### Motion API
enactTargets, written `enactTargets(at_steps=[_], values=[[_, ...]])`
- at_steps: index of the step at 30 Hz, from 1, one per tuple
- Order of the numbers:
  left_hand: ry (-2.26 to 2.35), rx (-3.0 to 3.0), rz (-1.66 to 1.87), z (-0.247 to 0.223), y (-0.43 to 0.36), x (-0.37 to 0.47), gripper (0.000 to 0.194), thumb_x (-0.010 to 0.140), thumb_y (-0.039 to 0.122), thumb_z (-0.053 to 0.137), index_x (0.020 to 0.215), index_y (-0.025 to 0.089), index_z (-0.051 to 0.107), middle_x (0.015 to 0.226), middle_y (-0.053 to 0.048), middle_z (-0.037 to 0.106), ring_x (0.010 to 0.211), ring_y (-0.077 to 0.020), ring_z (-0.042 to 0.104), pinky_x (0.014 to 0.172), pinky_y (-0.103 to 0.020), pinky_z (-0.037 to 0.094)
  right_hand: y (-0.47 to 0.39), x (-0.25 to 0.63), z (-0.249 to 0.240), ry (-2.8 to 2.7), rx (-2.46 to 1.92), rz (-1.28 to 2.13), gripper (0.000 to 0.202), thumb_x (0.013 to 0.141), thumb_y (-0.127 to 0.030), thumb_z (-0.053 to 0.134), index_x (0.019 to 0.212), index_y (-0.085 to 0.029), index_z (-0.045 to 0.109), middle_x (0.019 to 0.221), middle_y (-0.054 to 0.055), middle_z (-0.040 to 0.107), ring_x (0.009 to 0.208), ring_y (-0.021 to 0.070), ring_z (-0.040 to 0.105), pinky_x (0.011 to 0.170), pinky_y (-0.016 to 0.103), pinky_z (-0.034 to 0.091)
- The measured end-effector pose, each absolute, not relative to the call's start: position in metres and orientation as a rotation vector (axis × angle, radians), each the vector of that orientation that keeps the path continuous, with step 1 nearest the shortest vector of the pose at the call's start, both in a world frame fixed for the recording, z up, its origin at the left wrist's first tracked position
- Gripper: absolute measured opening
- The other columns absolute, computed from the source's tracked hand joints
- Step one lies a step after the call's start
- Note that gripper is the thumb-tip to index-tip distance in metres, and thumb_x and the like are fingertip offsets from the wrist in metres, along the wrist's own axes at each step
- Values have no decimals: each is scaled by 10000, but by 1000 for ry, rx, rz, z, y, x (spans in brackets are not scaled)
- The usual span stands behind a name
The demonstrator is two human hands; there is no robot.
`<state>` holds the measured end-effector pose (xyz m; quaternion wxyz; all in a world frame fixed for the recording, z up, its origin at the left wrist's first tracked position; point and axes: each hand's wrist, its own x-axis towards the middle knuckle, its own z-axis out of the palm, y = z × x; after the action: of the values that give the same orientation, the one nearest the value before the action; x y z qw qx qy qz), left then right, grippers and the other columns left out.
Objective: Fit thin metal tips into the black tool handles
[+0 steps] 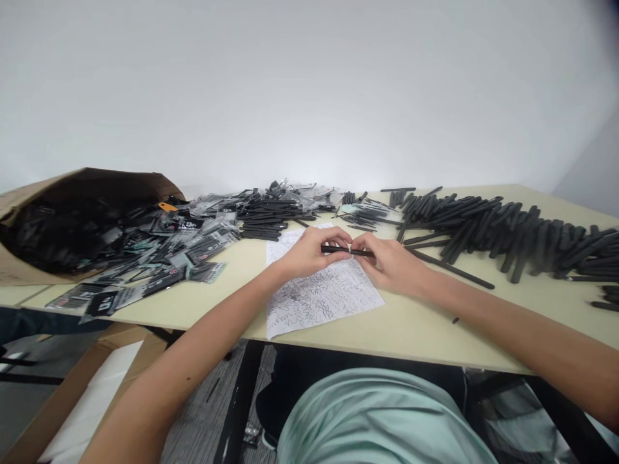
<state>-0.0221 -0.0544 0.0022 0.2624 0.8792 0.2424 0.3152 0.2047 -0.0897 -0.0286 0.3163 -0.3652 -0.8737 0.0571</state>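
Between my two hands, a slim black pen-like stick (334,249) lies roughly level above a scribbled white sheet (319,299). My left hand (312,250) pinches its left part between thumb and fingers. On its right part, my right hand (380,258) is closed, its fingertips close to those of my left hand. The paper is covered with dark wavy pen marks and rests on the pale yellow table (420,328). A small dark piece (455,320) sits on the tabletop near my right forearm.
A long heap of black sticks (522,238) spreads over the right side. Stacked black sticks (265,219) and thin refill-like rods (370,212) lie behind the paper. At left, a cardboard box (91,177) on its side spills plastic packets (193,241). An open carton (72,386) stands below.
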Motion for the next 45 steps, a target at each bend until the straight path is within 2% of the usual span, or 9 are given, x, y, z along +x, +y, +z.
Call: enactTargets(at_steps=[5,11,18,29,32,36,40,43,45], values=[[676,2410,873,7,-58,-23,226,857,302,761,1030,170,698,954,-57,760,901,-174,727,812,-288,578,-87,206,-32,-2332,-946,69,165,1004,-269,461,1159,-230,504,1038,60,730,813,207,688,702,301,444],[710,2434,865,8,-59,-23,236,871,324,750,1045,172,699,1004,-65,769,933,-184,735,824,-291,579,-88,205,-32,-2329,-1054,5,200,1028,-326,454,1191,-227,515,1025,57,750,804,231,706,674,310,434],[694,2451,802,7,-59,-24,247,884,308,739,1087,181,679,976,-57,778,949,-186,738,802,-275,564,-85,207,-34,-2328,-1025,-16,193,1023,-329,483,1186,-231,516,1122,64,755,910,255,730,720,324,475],[730,2433,761,4,-57,-24,231,899,313,713,1081,176,676,985,-75,784,944,-200,748,833,-299,577,-86,207,-34,-2325,-1001,-316,246,1043,-364,464,1104,-205,642,921,71,764,773,207,697,615,290,418],[732,2406,788,1,-55,-24,256,868,308,746,1076,178,673,996,-75,783,975,-210,748,838,-299,578,-85,207,-33,-2307,-997,-345,324,1063,-394,410,1049,-201,670,948,72,766,781,192,688,594,289,384],[724,2429,806,2,-55,-25,239,848,276,766,1051,181,684,965,-53,789,953,-196,751,830,-283,567,-84,205,-34,-2328,-1073,-319,388,1073,-414,358,1001,-202,675,855,55,755,710,194,670,577,300,337],[740,2485,841,5,-56,-23,183,873,271,738,1030,184,698,927,-38,787,897,-176,744,795,-275,561,-87,202,-32,-2238,-1190,-197,364,1063,-434,359,1102,-208,641,920,59,756,759,222,681,613,312,364],[774,2461,941,7,-54,-23,161,887,290,719,997,173,709,931,-51,777,894,-178,737,828,-297,578,-88,205,-28,-2106,-1182,-103,351,1020,-440,447,1237,-190,563,1075,94,735,773,222,669,669,332,419],[803,2410,1019,6,-51,-24,165,897,304,704,983,164,715,943,-62,769,885,-178,734,839,-308,589,-85,209,-26,-2058,-1118,-15,354,989,-419,507,1253,-185,537,1075,97,721,721,202,645,691,338,445]])
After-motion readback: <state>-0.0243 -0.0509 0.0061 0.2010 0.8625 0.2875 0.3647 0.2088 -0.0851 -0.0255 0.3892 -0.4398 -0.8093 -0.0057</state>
